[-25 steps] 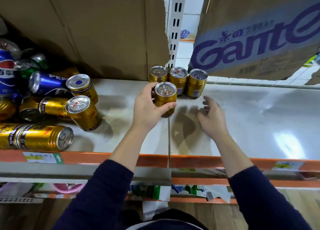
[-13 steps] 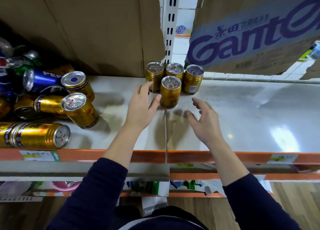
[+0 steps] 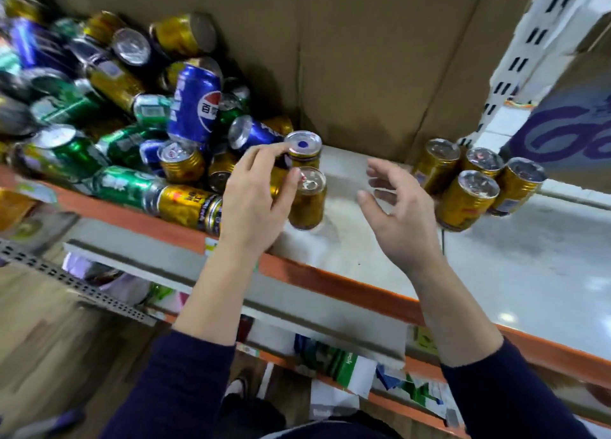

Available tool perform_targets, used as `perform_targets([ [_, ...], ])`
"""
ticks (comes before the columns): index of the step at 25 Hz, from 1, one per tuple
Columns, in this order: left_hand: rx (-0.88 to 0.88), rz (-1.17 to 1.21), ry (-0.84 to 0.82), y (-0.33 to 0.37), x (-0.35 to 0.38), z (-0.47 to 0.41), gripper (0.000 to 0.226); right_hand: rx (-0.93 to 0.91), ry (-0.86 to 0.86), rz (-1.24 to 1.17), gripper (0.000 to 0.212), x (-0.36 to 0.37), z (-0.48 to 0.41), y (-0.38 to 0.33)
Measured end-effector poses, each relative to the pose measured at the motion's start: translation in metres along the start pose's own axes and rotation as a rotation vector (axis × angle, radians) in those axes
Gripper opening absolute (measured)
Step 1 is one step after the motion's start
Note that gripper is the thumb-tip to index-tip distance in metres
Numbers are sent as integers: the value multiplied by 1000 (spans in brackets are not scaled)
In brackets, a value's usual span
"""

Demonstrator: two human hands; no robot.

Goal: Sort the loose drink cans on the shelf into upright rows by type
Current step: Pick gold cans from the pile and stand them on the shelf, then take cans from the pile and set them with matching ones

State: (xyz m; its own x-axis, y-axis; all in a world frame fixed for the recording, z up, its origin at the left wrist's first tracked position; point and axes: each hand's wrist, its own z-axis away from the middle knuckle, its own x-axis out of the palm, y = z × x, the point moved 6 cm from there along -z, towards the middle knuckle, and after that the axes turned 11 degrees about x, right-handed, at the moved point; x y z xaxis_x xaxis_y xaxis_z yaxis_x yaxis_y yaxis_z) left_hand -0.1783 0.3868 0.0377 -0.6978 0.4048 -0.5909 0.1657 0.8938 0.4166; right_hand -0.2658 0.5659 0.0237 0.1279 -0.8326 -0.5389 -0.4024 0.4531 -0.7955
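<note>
Fingers (image 3: 264, 151) of the left hand (image 3: 254, 204) curl at two upright gold cans (image 3: 307, 207), grip unclear; right hand (image 3: 400, 220) spread, empty. Knocking either could spill the left heap (image 3: 132, 131).

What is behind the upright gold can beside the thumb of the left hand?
A second gold can with a blue dot on its lid; its lower part is covered by the front can. Further behind stands a cardboard box.
</note>
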Motion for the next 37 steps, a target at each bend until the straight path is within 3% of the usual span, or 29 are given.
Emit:
perform_targets([
  [5, -83, -74, 50, -97, -82, 13, 31, -62, -31, -78, 40, 90, -14, -77],
  [9, -58, -54, 32, -167, -129, 5, 29, -9, -27, -123, 42, 162, -33, -120],
  [16, 32, -4, -22, -236, -169, -11, 27, 231, 11, 112, 83, 242, -87, -150],
  [19, 29, 22, -19, -257, -179, -10, 26, 301, 66, 135, 93, 253, -98, -148],
  [23, -13, 16, 7, -285, -191, 5, 30, 303, 133, -15, 85, 256, -94, -145],
  [30, -275, 137, -111, -324, -182, 35, 82, 162, 198, -123, 79, 248, -70, -164],
  [37, -202, 196, -61, -323, -184, 29, 64, 187, 91, -176, 78, 255, -59, -165],
])
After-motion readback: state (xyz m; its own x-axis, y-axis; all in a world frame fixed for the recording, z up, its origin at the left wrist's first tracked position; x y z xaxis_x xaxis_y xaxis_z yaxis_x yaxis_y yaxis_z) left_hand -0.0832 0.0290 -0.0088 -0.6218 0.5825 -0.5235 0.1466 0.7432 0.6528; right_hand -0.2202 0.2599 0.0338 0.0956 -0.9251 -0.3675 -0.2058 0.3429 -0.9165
